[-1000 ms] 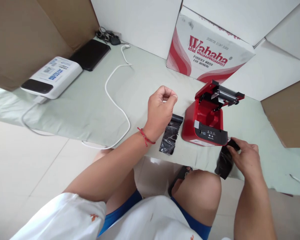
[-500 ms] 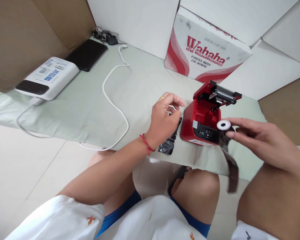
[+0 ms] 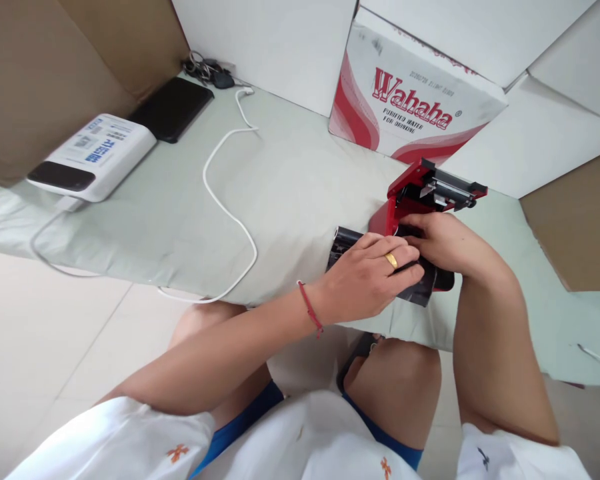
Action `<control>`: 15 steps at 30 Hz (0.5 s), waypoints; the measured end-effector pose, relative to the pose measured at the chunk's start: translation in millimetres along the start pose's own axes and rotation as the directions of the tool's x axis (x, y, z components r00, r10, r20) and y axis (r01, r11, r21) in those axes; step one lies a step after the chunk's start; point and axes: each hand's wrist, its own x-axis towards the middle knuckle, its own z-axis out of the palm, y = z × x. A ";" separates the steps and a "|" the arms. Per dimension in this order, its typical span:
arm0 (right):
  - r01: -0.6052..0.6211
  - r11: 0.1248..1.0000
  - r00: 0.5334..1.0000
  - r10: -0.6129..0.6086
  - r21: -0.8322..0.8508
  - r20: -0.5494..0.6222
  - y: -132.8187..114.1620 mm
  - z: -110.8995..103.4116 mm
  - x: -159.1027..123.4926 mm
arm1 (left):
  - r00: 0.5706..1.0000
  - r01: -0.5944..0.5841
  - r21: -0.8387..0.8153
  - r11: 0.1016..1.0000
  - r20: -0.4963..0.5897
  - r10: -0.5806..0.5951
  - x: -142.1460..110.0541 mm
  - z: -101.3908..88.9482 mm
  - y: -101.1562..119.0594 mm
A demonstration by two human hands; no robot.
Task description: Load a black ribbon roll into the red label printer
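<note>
A small red label printer (image 3: 380, 217) stands on the cloth-covered table, its lid (image 3: 447, 187) raised. My right hand (image 3: 445, 243) reaches into its compartment, fingers closed around a dark label roll that is almost fully hidden. A dark strip (image 3: 415, 295) from the roll hangs over the printer's front. My left hand (image 3: 375, 273) lies across that front with its fingers bent over the strip; the fingertips are partly covered. Left of the printer, partly behind my left hand, lies a black roll in clear wrapping (image 3: 347, 237).
A red and white water carton (image 3: 415, 100) leans at the back. To the left are a white device with a dark panel (image 3: 95, 153), a black phone (image 3: 173, 110), keys (image 3: 213, 72) and a white cable (image 3: 230, 213). The table's front edge runs close to my knees.
My right hand has carried the roll from beside the printer into its compartment. My left hand has moved right and down, from beside the printer onto the strip at its front.
</note>
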 end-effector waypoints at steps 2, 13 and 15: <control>0.018 1.000 0.998 -0.017 0.019 -0.063 -2.2 1.8 -4.7 | 0.999 -0.022 0.020 1.000 -0.046 0.023 0.2 2.6 3.2; 0.089 0.984 0.487 0.091 0.153 -0.869 10.6 -7.9 -38.9 | 0.976 -0.063 -0.068 0.996 -0.213 0.047 2.4 12.4 14.1; 0.066 0.978 0.569 0.127 0.199 -0.813 31.4 -0.4 -29.2 | 0.964 -0.073 -0.055 0.996 -0.261 0.057 3.4 13.0 14.8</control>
